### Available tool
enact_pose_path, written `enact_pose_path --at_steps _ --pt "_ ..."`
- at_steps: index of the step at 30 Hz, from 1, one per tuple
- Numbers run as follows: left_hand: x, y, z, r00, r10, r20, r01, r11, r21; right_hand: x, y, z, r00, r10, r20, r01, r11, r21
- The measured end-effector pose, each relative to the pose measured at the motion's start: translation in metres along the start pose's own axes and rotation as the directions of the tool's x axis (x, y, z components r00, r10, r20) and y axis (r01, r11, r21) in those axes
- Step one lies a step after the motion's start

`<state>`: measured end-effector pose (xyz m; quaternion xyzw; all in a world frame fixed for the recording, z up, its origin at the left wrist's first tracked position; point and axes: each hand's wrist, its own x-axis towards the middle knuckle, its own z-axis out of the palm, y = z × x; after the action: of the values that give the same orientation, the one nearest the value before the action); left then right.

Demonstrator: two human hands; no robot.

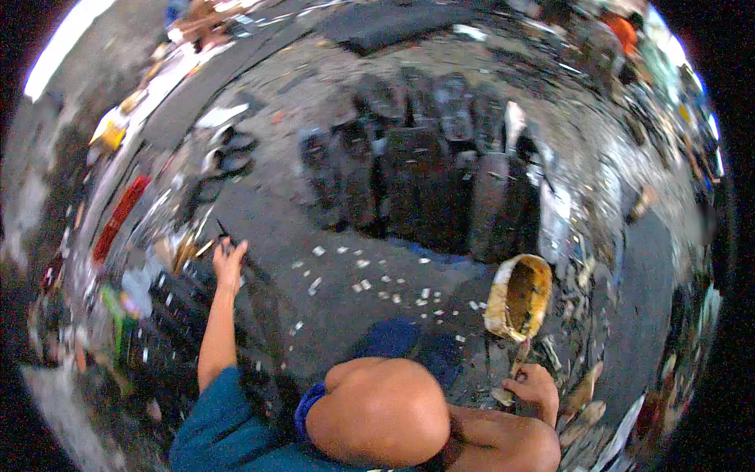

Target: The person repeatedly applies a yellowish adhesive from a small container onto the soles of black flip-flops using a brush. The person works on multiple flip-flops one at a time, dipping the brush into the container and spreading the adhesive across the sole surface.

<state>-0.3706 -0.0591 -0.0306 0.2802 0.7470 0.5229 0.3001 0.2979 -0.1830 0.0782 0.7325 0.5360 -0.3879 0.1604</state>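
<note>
Head view, right hand point(538, 389): closed round slim brown wooden stick point(520, 359), likely keeping fingers clean
Yellow-stained oval tub point(497, 302): beyond those fingers, presumably for reach
Left hand point(228, 266): at thin black piece point(223, 230); grip blurred, cannot tell

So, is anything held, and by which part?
The right hand seems to hold a thin stick by its near end. Blur hides whether the left hand holds the dark thing at its fingertips.

I see my right grip point(536, 387) on a stick point(520, 358) by a stained oval tub point(497, 303). Pale scraps point(365, 285) lie between it and my left grip point(229, 266).
</note>
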Motion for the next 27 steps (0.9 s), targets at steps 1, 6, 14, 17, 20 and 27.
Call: enact_pose_path --at_steps 1,6,14,17,20,27 --pt "-0.02 0.008 0.011 0.987 0.026 0.161 -0.023 1.0 -0.018 -0.014 0.003 0.0 0.999 -0.001 -0.04 0.01 0.975 0.22" --pt "-0.199 -0.001 0.113 0.545 0.029 0.838 -0.505 0.809 0.3 -0.002 -0.029 0.012 0.896 0.072 -0.438 0.426 0.135 0.894" --pt "-0.205 -0.032 0.23 0.395 0.148 0.907 -0.828 0.484 0.282 0.032 -0.097 -0.05 0.923 -0.257 -0.285 0.086 -0.585 0.807" --pt "-0.192 -0.038 0.251 0.379 0.22 0.899 -0.876 0.398 0.272 0.041 -0.11 -0.053 0.909 -0.274 -0.313 0.13 -0.527 0.84" --pt "-0.172 -0.041 0.265 0.414 0.252 0.875 -0.842 0.471 0.263 0.053 -0.129 -0.046 0.929 -0.192 -0.317 0.215 -0.418 0.883" --pt "-0.182 0.05 0.267 0.402 -0.253 0.88 0.68 0.726 -0.102 0.075 -0.154 -0.028 0.678 -0.176 -0.713 0.734 0.199 0.649"
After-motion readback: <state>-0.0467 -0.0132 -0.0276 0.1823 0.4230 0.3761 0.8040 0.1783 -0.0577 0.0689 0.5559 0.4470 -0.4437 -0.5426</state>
